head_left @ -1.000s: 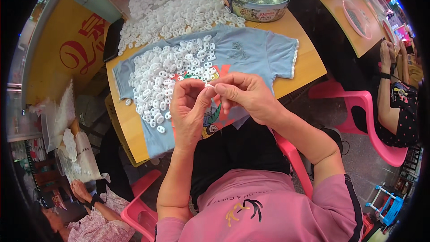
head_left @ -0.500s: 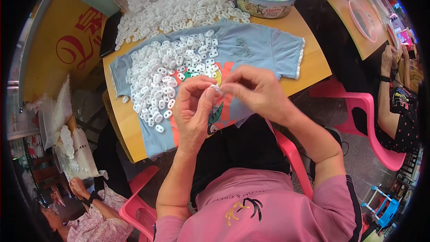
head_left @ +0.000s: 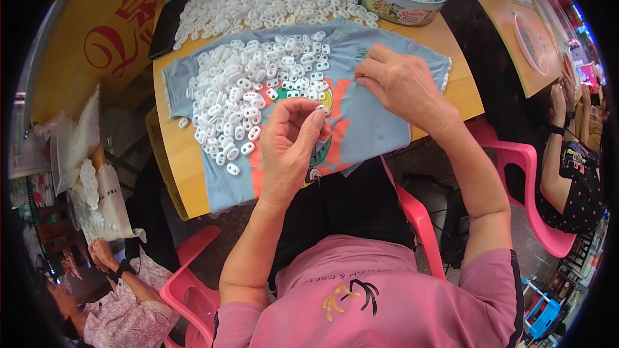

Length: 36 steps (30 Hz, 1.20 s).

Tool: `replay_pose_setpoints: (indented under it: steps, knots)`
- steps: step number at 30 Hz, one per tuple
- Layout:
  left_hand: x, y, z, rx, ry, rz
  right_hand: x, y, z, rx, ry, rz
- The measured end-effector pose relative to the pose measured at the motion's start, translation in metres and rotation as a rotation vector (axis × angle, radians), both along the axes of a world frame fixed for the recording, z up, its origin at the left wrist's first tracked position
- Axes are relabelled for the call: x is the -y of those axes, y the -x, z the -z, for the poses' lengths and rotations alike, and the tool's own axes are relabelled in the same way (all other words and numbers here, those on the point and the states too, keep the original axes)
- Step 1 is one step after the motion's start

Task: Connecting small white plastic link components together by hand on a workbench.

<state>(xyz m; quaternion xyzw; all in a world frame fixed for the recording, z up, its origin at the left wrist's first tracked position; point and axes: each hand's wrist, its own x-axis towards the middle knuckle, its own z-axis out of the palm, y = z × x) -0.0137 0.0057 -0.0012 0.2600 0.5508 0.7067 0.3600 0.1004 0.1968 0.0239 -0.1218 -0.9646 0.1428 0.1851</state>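
My left hand [head_left: 290,142] is closed in a pinch, with a small white two-hole plastic piece [head_left: 323,109] between thumb and forefinger. To its right and farther off, my right hand [head_left: 405,87] has its fingers drawn together over a blue T-shirt [head_left: 377,122] spread on the table. Beside those fingertips lies a small heap of thin grey-green bits [head_left: 358,53], partly covered by the hand; what the fingers hold, if anything, cannot be made out. Left of my hands, a loose pile of matching white pieces [head_left: 225,90] covers much of the shirt.
Beyond the shirt a larger mass of white pieces [head_left: 264,0] spreads over the wooden table [head_left: 464,93]. A round metal tin [head_left: 403,11] stands at its far right. Pink chairs [head_left: 419,229] flank me. Other people sit at left [head_left: 122,303] and right [head_left: 574,167].
My right hand has left the left hand and moved right and away to the heap of grey-green bits. The left hand keeps its pinch on the white piece. The whole view has shifted slightly.
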Motion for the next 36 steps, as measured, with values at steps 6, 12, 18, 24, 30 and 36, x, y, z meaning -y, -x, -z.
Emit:
replay_pose_setpoints:
  steps: [6, 12, 18, 24, 30, 36]
  knots:
    - [-0.001, 0.004, -0.001, 0.189, -0.06, -0.033, -0.001, 0.005, -0.011, -0.028, 0.117, -0.051]
    - [0.001, 0.008, 0.002, 0.301, -0.141, -0.033, 0.032, 0.011, -0.01, -0.142, 0.841, -0.024]
    - [0.003, 0.008, 0.004, 0.282, -0.155, -0.041, 0.046, 0.022, 0.006, -0.253, 1.015, -0.021]
    - [0.01, 0.019, 0.013, 0.517, -0.481, -0.078, 0.038, 0.02, 0.001, -0.229, 0.677, 0.105]
    - [0.036, 0.042, 0.0, 0.44, -0.56, -0.183, 0.04, 0.021, -0.002, -0.165, 0.511, 0.016]
    - [0.049, 0.047, 0.001, 0.336, -0.453, -0.27, 0.056, 0.036, 0.002, -0.129, 0.379, -0.142]
